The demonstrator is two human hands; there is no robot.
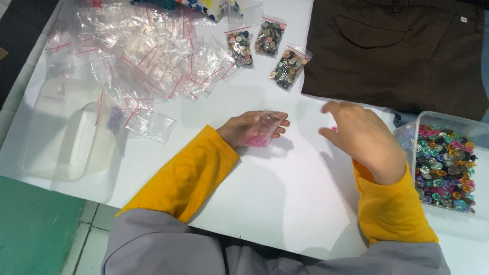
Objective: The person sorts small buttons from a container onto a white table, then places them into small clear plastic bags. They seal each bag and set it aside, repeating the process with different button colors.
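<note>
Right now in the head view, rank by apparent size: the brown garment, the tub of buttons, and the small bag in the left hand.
1. brown garment, largest.
2. tub of buttons, partly cut off at the right edge.
3. small bag in the left hand, smallest.

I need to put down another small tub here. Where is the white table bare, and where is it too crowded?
Bare: the white table between the two yellow sleeves, below the left hand and right hand. Crowded: the far left with empty clear bags, three filled button bags, the empty tub, and the button tub at right.
</note>
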